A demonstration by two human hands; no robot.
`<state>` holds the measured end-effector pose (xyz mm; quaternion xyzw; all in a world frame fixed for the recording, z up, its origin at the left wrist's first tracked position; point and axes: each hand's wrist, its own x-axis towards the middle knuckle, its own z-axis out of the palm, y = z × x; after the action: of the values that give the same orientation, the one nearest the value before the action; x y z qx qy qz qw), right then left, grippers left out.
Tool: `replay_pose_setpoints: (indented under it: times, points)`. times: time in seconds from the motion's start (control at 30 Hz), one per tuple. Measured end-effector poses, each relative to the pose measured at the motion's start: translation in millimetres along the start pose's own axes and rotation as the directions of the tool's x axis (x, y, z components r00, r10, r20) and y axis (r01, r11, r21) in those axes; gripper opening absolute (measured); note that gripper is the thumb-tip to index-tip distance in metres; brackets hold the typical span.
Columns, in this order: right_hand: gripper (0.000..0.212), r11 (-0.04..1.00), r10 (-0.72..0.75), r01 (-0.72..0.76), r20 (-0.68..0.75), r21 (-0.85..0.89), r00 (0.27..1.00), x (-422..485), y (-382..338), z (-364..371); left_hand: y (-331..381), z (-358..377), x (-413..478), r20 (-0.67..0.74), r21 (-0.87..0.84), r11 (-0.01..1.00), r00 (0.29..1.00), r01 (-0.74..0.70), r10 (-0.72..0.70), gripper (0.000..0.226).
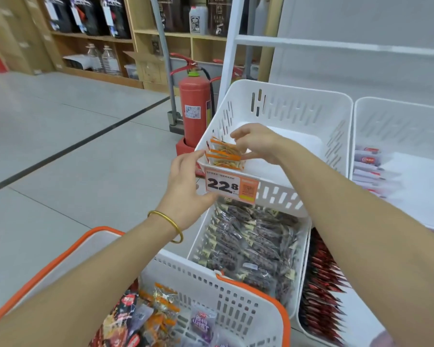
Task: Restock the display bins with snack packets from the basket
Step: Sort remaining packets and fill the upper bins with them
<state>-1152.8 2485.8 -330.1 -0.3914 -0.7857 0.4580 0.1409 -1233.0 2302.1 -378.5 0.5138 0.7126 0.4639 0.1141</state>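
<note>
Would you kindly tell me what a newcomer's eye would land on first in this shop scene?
Most likely the two hands at centre: the right hand pinches orange-striped packets in the front-left corner of the upper white bin, while the left hand rests on that corner beside the orange 22.8 price tag. Next, the red fire extinguisher on the floor behind, and the orange-rimmed basket of mixed snacks at bottom left.

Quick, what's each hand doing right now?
Left hand: open, resting on a corner of the white bin.
Right hand: pinching the orange-edged packets.
</note>
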Motion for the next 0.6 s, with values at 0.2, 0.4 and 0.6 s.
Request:
replay_pose_setpoints:
  times: [0.2, 0.4, 0.6]
  points:
    - [0.044, 0.939, -0.326, 0.266, -0.313, -0.218, 0.892, -59, -14, 18, -17, -35, -51, -0.017, -0.025, 0.989, 0.989, 0.146, -0.146, 0.062]
    - [0.041, 0.947, -0.311, 0.315, -0.054, 0.066, 0.949, -145, 20, 141, -56, -77, -128, 0.015, 0.089, 0.936, 0.939, 0.341, -0.344, 0.049]
    - [0.029, 0.999, 0.036, -0.036, 0.27, -0.007, 0.962, -159, 106, 261, -81, -102, -162, 0.042, 0.231, 0.889, 0.908, 0.396, -0.416, 0.045]
